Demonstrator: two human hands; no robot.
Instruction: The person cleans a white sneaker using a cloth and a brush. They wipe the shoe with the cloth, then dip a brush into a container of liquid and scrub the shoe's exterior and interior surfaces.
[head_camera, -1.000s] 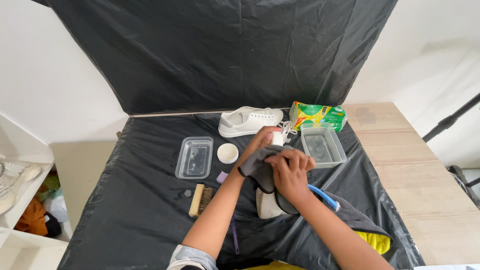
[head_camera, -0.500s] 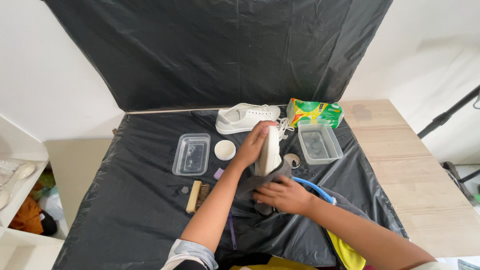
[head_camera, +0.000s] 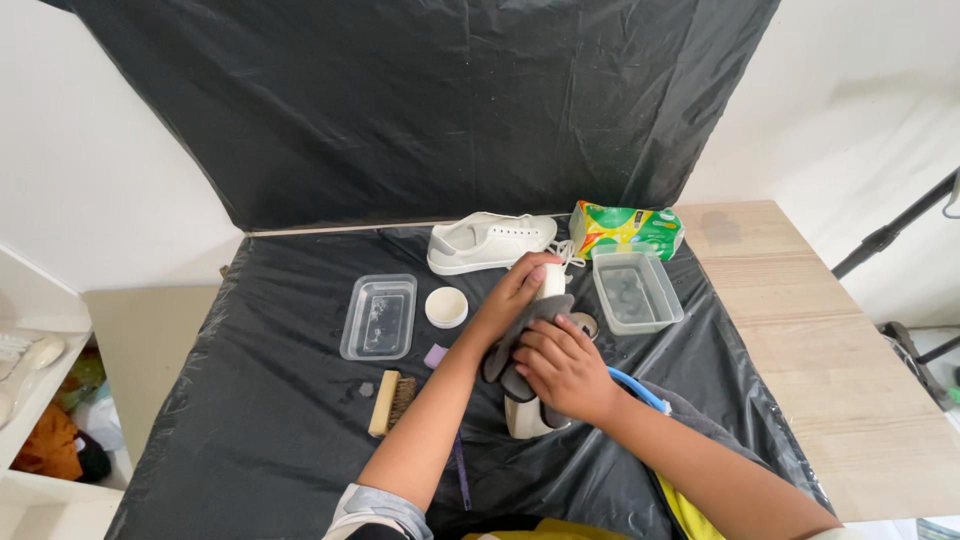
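Note:
A white sneaker (head_camera: 526, 418) lies lengthwise in the middle of the black sheet, mostly hidden under my hands. My left hand (head_camera: 516, 290) grips its far end near the toe. My right hand (head_camera: 562, 368) presses a grey cloth (head_camera: 512, 345) against the shoe's side. The second white sneaker (head_camera: 490, 242) rests on its sole at the back of the sheet, with loose white laces (head_camera: 572, 252) trailing beside it.
A clear tub of water (head_camera: 637, 290) and a green-yellow packet (head_camera: 626, 229) sit at the right back. A clear tray (head_camera: 379, 316), round white lid (head_camera: 446, 307), small purple block (head_camera: 436, 356) and wooden brush (head_camera: 387, 402) lie left. A blue-handled tool (head_camera: 636, 389) lies right of my wrist.
The shoe, held upright half a second ago, now lies lower under both hands. My right hand has moved back up onto it with the cloth.

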